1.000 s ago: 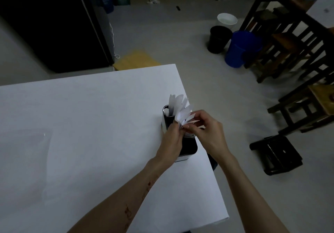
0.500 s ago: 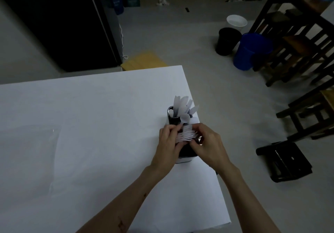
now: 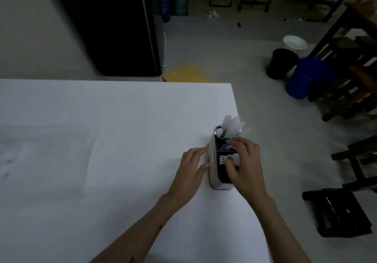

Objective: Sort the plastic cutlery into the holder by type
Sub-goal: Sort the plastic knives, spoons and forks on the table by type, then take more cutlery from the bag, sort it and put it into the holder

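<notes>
White table (image 3: 102, 140), black-and-grey holder (image 3: 213, 160), white plastic cutlery (image 3: 234, 127) upright

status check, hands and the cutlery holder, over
Left hand flat against holder side, steadying. Right hand over the top, fingers on the forks in a nearer slot. White cutlery upright in far slot. Nothing blocking.

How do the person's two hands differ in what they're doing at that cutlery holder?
The left hand lies with fairly straight fingers against the outer side of the black-and-white cutlery holder, touching it. The right hand arches over the holder's top, fingers curled around white plastic forks in a near compartment. The left is beside the holder; the right is above it. Both are bare and meet the holder.
</notes>
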### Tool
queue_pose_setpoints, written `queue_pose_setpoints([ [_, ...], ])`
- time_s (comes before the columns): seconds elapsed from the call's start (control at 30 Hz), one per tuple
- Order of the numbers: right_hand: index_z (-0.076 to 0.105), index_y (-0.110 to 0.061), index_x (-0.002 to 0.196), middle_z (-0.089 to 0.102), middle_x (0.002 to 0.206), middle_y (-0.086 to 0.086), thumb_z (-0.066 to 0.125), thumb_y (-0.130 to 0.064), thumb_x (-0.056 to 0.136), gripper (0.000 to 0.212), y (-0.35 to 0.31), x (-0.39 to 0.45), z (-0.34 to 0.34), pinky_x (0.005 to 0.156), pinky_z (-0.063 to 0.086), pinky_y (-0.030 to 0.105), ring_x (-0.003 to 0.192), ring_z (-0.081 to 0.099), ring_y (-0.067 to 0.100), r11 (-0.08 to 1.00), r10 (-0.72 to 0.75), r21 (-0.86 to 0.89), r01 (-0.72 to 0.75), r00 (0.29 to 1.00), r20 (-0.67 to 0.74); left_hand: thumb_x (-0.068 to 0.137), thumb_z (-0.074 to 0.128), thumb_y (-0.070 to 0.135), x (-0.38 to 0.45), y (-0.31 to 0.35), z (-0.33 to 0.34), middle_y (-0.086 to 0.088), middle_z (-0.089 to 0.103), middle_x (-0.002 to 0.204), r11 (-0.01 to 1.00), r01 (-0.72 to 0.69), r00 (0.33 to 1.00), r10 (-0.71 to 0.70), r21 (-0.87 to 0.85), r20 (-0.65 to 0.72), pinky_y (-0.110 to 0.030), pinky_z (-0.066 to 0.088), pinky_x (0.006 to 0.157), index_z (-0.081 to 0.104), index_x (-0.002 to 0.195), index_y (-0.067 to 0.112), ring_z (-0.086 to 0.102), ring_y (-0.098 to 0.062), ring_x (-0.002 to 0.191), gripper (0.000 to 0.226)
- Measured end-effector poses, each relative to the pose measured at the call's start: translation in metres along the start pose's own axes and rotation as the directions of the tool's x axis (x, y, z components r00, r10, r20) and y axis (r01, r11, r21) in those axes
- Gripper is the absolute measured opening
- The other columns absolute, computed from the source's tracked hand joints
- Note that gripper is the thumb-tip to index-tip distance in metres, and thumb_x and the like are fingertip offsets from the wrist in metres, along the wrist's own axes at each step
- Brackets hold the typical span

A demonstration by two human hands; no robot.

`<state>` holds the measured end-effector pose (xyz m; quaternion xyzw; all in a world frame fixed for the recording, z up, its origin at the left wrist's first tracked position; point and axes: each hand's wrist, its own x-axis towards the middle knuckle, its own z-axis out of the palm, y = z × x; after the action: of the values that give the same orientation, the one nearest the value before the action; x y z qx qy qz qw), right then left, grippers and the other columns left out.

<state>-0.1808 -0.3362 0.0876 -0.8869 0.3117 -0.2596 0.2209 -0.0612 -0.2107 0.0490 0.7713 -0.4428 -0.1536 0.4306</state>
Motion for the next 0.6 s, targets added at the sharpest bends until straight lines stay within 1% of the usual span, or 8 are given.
queue_pose_setpoints([
  [0.07,0.064,-0.008,0.117,0.059,0.124,0.008,0.051,-0.017,0.083,0.037,-0.021,0.006,0.018,0.101,0.039,0.033,0.114,0.049,0.023,0.998,-0.057,0.022,0.057,0.998,-0.007,0.099,0.047,0.024,-0.014,-0.017,-0.022,0.008,0.047,0.132,0.996,0.081,0.993,-0.079,0.022,-0.083,-0.001,0.02,0.103,0.046,0.137,0.02,0.037,0.0,0.124,0.038],
  [0.1,0.063,-0.008,0.118,0.059,0.126,0.009,0.051,-0.017,0.085,0.036,-0.033,0.007,0.028,0.105,0.036,0.031,0.115,0.049,0.025,0.997,-0.076,0.033,0.076,0.997,0.001,0.099,0.046,0.023,-0.021,-0.028,-0.035,0.007,0.047,0.132,0.991,0.129,0.984,-0.123,0.034,-0.127,0.001,0.019,0.103,0.046,0.136,0.02,0.036,0.001,0.124,0.037],
  [0.2,0.062,-0.01,0.119,0.058,0.129,0.007,0.057,-0.012,0.086,0.034,-0.072,0.003,0.061,0.108,0.025,0.015,0.119,0.049,0.023,0.985,-0.152,0.092,0.147,0.987,0.045,0.099,0.044,0.021,-0.046,-0.069,-0.079,-0.001,0.046,0.138,0.953,0.293,0.935,-0.271,0.073,-0.228,-0.002,0.016,0.106,0.045,0.137,0.014,0.034,-0.007,0.13,0.038],
  [0.27,0.062,-0.011,0.121,0.057,0.13,0.004,0.061,-0.006,0.087,0.034,-0.097,-0.003,0.085,0.105,0.032,0.018,0.119,0.049,0.021,0.972,-0.201,0.147,0.185,0.974,0.103,0.099,0.044,0.021,-0.062,-0.103,-0.109,-0.009,0.037,0.148,0.891,0.439,0.884,-0.406,0.114,-0.232,-0.016,0.014,0.113,0.039,0.141,0.008,0.024,-0.019,0.14,0.044],
  [0.33,0.06,-0.014,0.124,0.056,0.132,0.001,0.063,-0.004,0.088,0.037,-0.118,-0.012,0.109,0.102,0.038,0.022,0.122,0.047,0.017,0.962,-0.231,0.19,0.195,0.954,0.193,0.1,0.043,0.024,-0.078,-0.138,-0.138,-0.014,0.021,0.156,0.793,0.582,0.809,-0.545,0.178,-0.218,-0.03,0.009,0.118,0.029,0.146,0.005,0.008,-0.029,0.147,0.052],
  [0.4,0.058,-0.017,0.127,0.055,0.132,-0.003,0.061,-0.005,0.089,0.039,-0.138,-0.021,0.132,0.101,0.032,0.013,0.123,0.047,0.015,0.959,-0.246,0.21,0.189,0.924,0.293,0.101,0.039,0.028,-0.092,-0.169,-0.167,-0.016,0.008,0.159,0.691,0.671,0.74,-0.643,0.269,-0.197,-0.036,0.003,0.119,0.02,0.149,0.005,-0.003,-0.033,0.147,0.057],
  [0.5,0.057,-0.02,0.128,0.055,0.131,-0.006,0.059,-0.007,0.091,0.039,-0.163,-0.032,0.165,0.098,0.028,0.007,0.122,0.048,0.012,0.964,-0.232,0.222,0.147,0.874,0.427,0.102,0.033,0.034,-0.106,-0.204,-0.203,-0.013,-0.008,0.16,0.556,0.689,0.671,-0.732,0.464,-0.119,-0.043,0.003,0.119,0.006,0.152,0.008,-0.013,-0.033,0.146,0.063],
  [0.6,0.058,-0.021,0.127,0.057,0.129,-0.008,0.058,-0.008,0.092,0.037,-0.18,-0.043,0.192,0.096,0.031,0.011,0.12,0.05,0.011,0.971,-0.203,0.212,0.108,0.841,0.502,0.1,0.031,0.042,-0.119,-0.229,-0.221,-0.009,-0.015,0.16,0.53,0.618,0.652,-0.759,0.58,-0.001,-0.049,0.006,0.118,0.002,0.153,0.013,-0.015,-0.032,0.146,0.067],
])
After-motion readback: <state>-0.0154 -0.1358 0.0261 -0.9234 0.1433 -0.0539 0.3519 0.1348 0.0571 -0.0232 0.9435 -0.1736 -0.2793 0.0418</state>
